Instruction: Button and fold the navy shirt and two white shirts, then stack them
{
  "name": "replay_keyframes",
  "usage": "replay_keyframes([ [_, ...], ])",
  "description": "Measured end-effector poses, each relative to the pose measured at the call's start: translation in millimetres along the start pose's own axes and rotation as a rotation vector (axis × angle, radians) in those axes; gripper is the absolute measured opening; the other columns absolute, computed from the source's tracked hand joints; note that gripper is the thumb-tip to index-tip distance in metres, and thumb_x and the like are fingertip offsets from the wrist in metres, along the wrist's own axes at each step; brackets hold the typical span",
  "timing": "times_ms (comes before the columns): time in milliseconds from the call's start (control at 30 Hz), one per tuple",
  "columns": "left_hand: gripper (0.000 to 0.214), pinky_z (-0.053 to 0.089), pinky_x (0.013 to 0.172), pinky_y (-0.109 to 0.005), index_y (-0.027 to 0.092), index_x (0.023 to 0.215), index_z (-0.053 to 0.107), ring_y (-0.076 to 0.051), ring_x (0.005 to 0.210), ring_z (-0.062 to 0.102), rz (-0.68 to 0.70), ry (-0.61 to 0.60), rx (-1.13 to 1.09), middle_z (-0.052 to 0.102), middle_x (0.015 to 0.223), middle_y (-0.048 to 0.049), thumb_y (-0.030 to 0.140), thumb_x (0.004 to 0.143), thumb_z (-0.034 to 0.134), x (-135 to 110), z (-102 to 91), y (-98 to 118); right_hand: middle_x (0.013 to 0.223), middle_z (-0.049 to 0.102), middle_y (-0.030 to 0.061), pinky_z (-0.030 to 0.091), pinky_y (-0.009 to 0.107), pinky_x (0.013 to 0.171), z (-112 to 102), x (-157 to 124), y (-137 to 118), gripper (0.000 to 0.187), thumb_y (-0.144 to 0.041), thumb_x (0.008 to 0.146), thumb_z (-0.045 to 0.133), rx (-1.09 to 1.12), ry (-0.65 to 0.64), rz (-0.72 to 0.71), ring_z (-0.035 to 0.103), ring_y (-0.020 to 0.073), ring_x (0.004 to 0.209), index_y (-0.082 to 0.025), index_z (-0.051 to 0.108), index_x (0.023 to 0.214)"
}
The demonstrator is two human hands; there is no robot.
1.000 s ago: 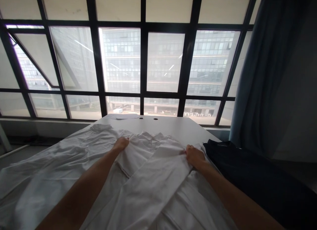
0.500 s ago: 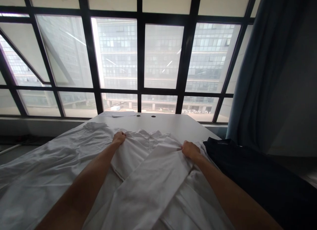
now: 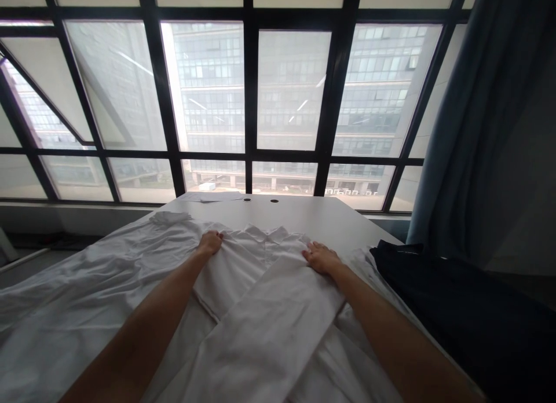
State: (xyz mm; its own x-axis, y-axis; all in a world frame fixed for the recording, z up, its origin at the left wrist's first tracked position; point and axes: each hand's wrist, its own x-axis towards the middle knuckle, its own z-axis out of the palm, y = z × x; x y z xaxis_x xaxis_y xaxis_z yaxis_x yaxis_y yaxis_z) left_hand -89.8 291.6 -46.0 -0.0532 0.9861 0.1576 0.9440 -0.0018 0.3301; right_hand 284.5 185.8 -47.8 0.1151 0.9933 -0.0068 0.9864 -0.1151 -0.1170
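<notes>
Looks like the sleeve-fold step on shirt (image 3: 108,287) near table (image 3: 321,218) far edge: left hand (image 3: 211,241) pinches cloth by collar (image 3: 267,234), right hand (image 3: 320,257) flat, fingers spread, on sleeve (image 3: 269,328); next probably needs the crease pressed.

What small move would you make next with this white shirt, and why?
Probably slide the right hand down the folded sleeve to smooth it: that hand lies flat on it, while the left hand grips the shirt near the collar.

An office room: a white desk (image 3: 304,218) with cable holes before a gridded window (image 3: 247,96) facing office blocks.
</notes>
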Motion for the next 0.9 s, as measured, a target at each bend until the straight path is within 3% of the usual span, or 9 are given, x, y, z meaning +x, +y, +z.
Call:
replay_keyframes([
  [100, 0.031, 0.049, 0.08, -0.026, 0.015, 0.092, 0.071, -0.023, 0.095, 0.068, -0.008, -0.022, 0.001, 0.074, 0.101, -0.0134, 0.028, 0.094, 0.044, -1, -4.3, -6, 0.16, 0.024, 0.0094, 0.02, 0.046, 0.116, 4, -6, 0, 0.063, -0.049, 0.099, 0.02, 0.014, -0.022, 0.026, 0.023, 0.0231, 0.146, -0.017, 0.03, 0.152],
  [200, 0.031, 0.049, 0.081, -0.028, 0.014, 0.096, 0.071, -0.025, 0.099, 0.068, -0.016, -0.009, 0.015, 0.072, 0.104, -0.0166, 0.029, 0.094, 0.044, -4, -6.9, -5, 0.16, 0.024, 0.0106, 0.021, 0.048, 0.115, 0, -9, -1, 0.063, -0.048, 0.099, 0.019, -0.002, -0.019, 0.069, 0.024, 0.0238, 0.146, -0.016, 0.029, 0.152],
  [300, 0.042, 0.049, 0.084, -0.033, 0.011, 0.104, 0.069, -0.03, 0.106, 0.065, -0.019, 0.013, 0.028, 0.069, 0.112, -0.021, 0.043, 0.094, 0.044, -9, -5.6, 2, 0.16, 0.023, 0.0106, 0.019, 0.05, 0.115, -4, -5, -8, 0.059, -0.043, 0.099, 0.024, -0.09, 0.028, 0.055, 0.022, 0.025, 0.146, -0.017, 0.03, 0.152],
  [400, 0.05, 0.049, 0.084, -0.034, 0.01, 0.102, 0.069, -0.033, 0.107, 0.064, -0.007, -0.027, 0.011, 0.069, 0.111, -0.0217, 0.055, 0.083, 0.059, -14, -3.3, 9, 0.161, 0.02, 0.0085, 0.018, 0.049, 0.116, -1, 1, -15, 0.059, -0.044, 0.099, 0.026, -0.091, 0.026, -0.038, 0.019, 0.0242, 0.147, -0.02, 0.028, 0.152],
  [500, 0.04, 0.049, 0.085, -0.031, 0.01, 0.099, 0.07, -0.032, 0.109, 0.063, -0.024, -0.042, -0.041, 0.069, 0.112, -0.0196, 0.043, 0.078, 0.067, -13, -4.1, 8, 0.162, 0.018, 0.0066, 0.017, 0.051, 0.116, 5, 6, -17, 0.06, -0.05, 0.099, 0.022, -0.015, -0.021, -0.05, 0.018, 0.0242, 0.147, -0.024, 0.026, 0.153],
  [600, 0.029, 0.05, 0.081, -0.03, 0.012, 0.094, 0.071, -0.029, 0.101, 0.066, -0.072, -0.055, -0.076, 0.072, 0.104, -0.0166, 0.036, 0.083, 0.059, -8, -6.8, 0, 0.162, 0.018, 0.006, 0.017, 0.053, 0.115, 9, 8, -14, 0.062, -0.053, 0.098, 0.02, 0.012, -0.034, -0.027, 0.019, 0.0254, 0.147, -0.026, 0.024, 0.154],
  [733, 0.029, 0.051, 0.072, -0.032, 0.014, 0.091, 0.071, -0.026, 0.084, 0.069, -0.155, -0.07, -0.124, 0.073, 0.09, -0.0127, 0.033, 0.088, 0.049, 0, -7.8, -10, 0.161, 0.02, 0.0066, 0.018, 0.054, 0.114, 9, 6, -10, 0.064, -0.055, 0.097, 0.02, 0.006, -0.026, -0.03, 0.021, 0.026, 0.146, -0.026, 0.023, 0.154],
  [900, 0.031, 0.05, 0.075, -0.03, 0.011, 0.088, 0.069, -0.027, 0.09, 0.068, -0.163, -0.06, -0.196, 0.072, 0.093, -0.0149, 0.039, 0.081, 0.057, 10, -6.0, -2, 0.158, 0.029, 0.0081, 0.021, 0.05, 0.114, 12, 2, -9, 0.062, -0.051, 0.097, 0.024, -0.002, 0.058, -0.029, 0.028, 0.0262, 0.143, -0.021, 0.032, 0.151],
])
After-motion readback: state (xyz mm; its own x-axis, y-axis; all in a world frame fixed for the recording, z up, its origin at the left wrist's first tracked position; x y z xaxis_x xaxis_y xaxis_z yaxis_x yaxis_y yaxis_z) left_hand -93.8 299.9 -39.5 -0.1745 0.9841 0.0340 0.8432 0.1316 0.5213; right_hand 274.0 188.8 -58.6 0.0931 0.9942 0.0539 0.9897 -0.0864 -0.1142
